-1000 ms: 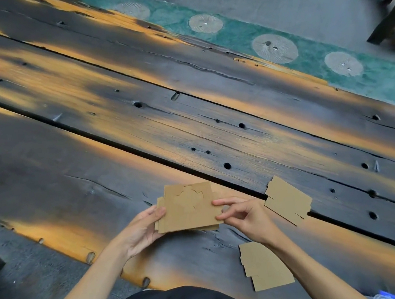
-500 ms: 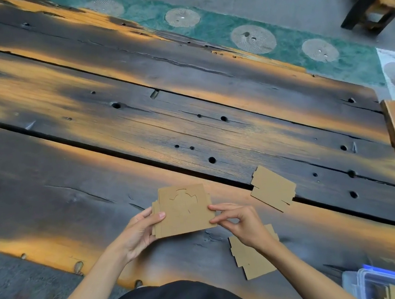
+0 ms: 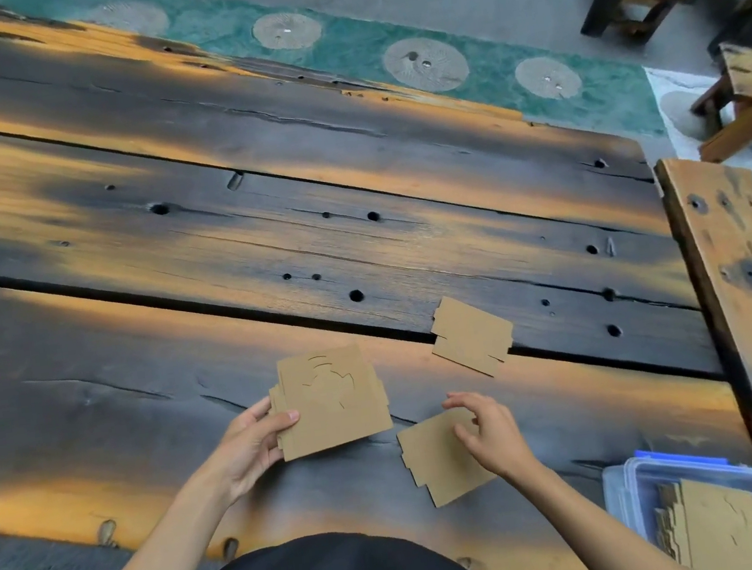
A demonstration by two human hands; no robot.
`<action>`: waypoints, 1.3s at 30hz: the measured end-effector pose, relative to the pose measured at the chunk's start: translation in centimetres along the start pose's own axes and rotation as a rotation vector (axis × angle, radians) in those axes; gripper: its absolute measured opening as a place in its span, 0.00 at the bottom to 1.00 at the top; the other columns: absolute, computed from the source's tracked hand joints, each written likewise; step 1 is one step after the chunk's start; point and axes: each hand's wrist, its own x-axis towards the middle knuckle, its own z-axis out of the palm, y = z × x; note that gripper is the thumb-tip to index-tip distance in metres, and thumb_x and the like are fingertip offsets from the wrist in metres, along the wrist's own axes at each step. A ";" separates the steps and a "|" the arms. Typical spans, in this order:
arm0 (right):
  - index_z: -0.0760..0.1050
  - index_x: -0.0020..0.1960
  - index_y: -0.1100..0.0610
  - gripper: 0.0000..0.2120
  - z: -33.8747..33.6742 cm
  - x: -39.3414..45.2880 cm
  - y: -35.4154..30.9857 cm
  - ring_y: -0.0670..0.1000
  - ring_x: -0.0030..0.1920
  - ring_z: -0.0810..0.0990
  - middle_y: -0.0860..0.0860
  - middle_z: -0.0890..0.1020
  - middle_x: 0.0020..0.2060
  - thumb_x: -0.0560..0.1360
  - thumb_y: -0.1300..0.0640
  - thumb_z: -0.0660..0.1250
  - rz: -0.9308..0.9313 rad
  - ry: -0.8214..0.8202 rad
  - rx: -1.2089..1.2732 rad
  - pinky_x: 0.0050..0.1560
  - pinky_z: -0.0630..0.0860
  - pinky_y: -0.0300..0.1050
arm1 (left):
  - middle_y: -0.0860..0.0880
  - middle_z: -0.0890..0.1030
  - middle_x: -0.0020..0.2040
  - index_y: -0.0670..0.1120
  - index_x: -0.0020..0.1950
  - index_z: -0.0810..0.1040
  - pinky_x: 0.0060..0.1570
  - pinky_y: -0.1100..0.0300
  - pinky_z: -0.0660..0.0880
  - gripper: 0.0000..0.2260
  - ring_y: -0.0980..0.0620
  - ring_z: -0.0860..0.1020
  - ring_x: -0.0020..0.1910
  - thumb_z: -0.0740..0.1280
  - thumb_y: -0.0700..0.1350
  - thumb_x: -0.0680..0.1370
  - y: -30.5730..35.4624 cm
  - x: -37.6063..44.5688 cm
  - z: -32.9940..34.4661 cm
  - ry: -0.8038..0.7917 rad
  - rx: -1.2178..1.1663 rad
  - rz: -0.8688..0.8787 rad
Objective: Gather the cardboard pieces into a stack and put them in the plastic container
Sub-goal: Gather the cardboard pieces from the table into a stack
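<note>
Roughly midway, I judge, since some cardboard is gathered, some is boxed and two pieces lie loose. Furthest left of the task's things, the left hand point(image 3: 249, 445) grasps a small stack of cardboard point(image 3: 332, 400) by its left edge, thumb on top and fingers underneath. The stack is held just above the wooden table point(image 3: 136, 364), tilted a little, its edges not quite flush, so several layers show at the left side. Its top sheet is plain brown with curved die-cut lines near the middle.

Next comes a loose piece point(image 3: 440, 458) lying flat on the table, just below and right of the stack, with notched tabs along its left edge. The right hand point(image 3: 491, 432) hovers over its right part with fingers curled and spread, holding nothing; whether the fingertips touch the sheet I cannot tell. Picking it up looks like the step in hand.

Further back and right, another loose piece point(image 3: 471, 334) lies across the dark gap between two planks, untouched and well apart from both hands.

At the far right, near the table's corner, the plastic container point(image 3: 630, 490) stands open and already holds a pile of similar cardboard point(image 3: 716, 522). Left to do: collect both loose pieces, square the stack and set it in the container.
</note>
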 end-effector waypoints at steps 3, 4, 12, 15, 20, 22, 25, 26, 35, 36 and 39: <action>0.65 0.77 0.47 0.34 -0.2 -0.3 2.2 0.49 0.77 0.62 0.45 0.66 0.77 0.74 0.51 0.73 0.004 -0.272 -0.213 0.75 0.63 0.48 | 0.41 0.84 0.61 0.44 0.68 0.77 0.46 0.54 0.84 0.21 0.43 0.85 0.56 0.71 0.35 0.75 -1.1 0.1 0.4 0.019 -0.002 -0.012; 0.60 0.80 0.47 0.41 -0.1 -0.4 2.5 0.50 0.79 0.57 0.45 0.61 0.80 0.72 0.49 0.75 -0.016 -0.342 -0.257 0.76 0.62 0.51 | 0.41 0.84 0.61 0.44 0.67 0.77 0.46 0.54 0.84 0.21 0.43 0.84 0.57 0.71 0.35 0.75 -1.4 0.1 0.5 0.026 0.000 -0.016; 0.47 0.82 0.45 0.60 1.3 0.5 3.2 0.55 0.81 0.51 0.50 0.59 0.78 0.62 0.43 0.82 -0.208 -0.376 -0.510 0.78 0.51 0.52 | 0.42 0.84 0.61 0.45 0.67 0.78 0.47 0.54 0.84 0.20 0.43 0.84 0.58 0.71 0.35 0.75 -3.1 -0.3 0.9 0.070 0.013 -0.032; 0.55 0.78 0.44 0.54 1.0 1.0 3.1 0.55 0.69 0.63 0.52 0.65 0.65 0.60 0.42 0.82 -0.189 -0.306 -0.491 0.70 0.61 0.48 | 0.42 0.84 0.61 0.45 0.68 0.77 0.48 0.54 0.84 0.20 0.43 0.84 0.59 0.71 0.35 0.76 -3.4 -0.5 1.1 0.081 0.001 -0.028; 0.76 0.63 0.44 0.21 -1.5 1.8 2.7 0.51 0.58 0.71 0.48 0.71 0.53 0.72 0.48 0.76 -0.132 -0.316 -0.237 0.59 0.70 0.46 | 0.42 0.84 0.61 0.45 0.67 0.77 0.48 0.54 0.84 0.19 0.43 0.84 0.58 0.70 0.35 0.77 -3.4 -0.7 1.2 0.090 -0.011 -0.012; 0.81 0.56 0.47 0.12 -2.8 1.6 2.7 0.49 0.52 0.75 0.48 0.75 0.49 0.74 0.51 0.75 -0.105 -0.299 -0.100 0.54 0.72 0.45 | 0.42 0.84 0.61 0.45 0.67 0.78 0.48 0.54 0.84 0.19 0.43 0.84 0.58 0.70 0.35 0.77 -3.3 -0.7 1.2 0.092 -0.013 -0.011; 0.84 0.52 0.47 0.09 -4.4 1.3 1.9 0.46 0.42 0.76 0.48 0.76 0.40 0.73 0.56 0.77 -0.070 -0.163 0.079 0.46 0.71 0.45 | 0.43 0.85 0.61 0.46 0.67 0.78 0.48 0.54 0.84 0.19 0.44 0.84 0.58 0.70 0.35 0.77 -3.1 -0.5 1.2 0.092 -0.021 -0.005; 0.84 0.53 0.46 0.11 -4.7 1.3 1.5 0.44 0.39 0.74 0.47 0.75 0.37 0.74 0.57 0.77 -0.062 -0.106 0.129 0.44 0.72 0.44 | 0.43 0.85 0.61 0.46 0.67 0.78 0.48 0.54 0.84 0.19 0.44 0.84 0.59 0.70 0.35 0.77 -3.0 -0.4 1.2 0.090 -0.025 -0.003; 0.81 0.65 0.46 0.19 -2.7 1.0 -7.8 0.50 0.47 0.75 0.48 0.74 0.45 0.78 0.63 0.70 -0.522 0.221 0.200 0.50 0.72 0.39 | 0.42 0.83 0.64 0.45 0.69 0.76 0.52 0.54 0.83 0.21 0.43 0.82 0.62 0.72 0.39 0.76 -1.7 -0.2 2.5 -0.014 -0.041 0.001; 0.81 0.66 0.45 0.20 -2.2 1.2 -8.8 0.51 0.50 0.76 0.49 0.76 0.48 0.78 0.63 0.70 -0.557 0.231 0.165 0.52 0.72 0.40 | 0.42 0.83 0.64 0.45 0.70 0.76 0.52 0.54 0.82 0.21 0.43 0.82 0.62 0.72 0.40 0.76 -1.5 -0.4 2.6 -0.041 -0.051 0.006; 0.80 0.67 0.44 0.21 -1.1 1.5 -10.9 0.54 0.59 0.76 0.52 0.79 0.58 0.79 0.63 0.69 -0.628 0.255 0.045 0.58 0.73 0.48 | 0.39 0.82 0.64 0.45 0.70 0.76 0.52 0.54 0.82 0.21 0.43 0.83 0.60 0.71 0.40 0.78 -0.6 -0.8 2.7 -0.115 -0.089 0.025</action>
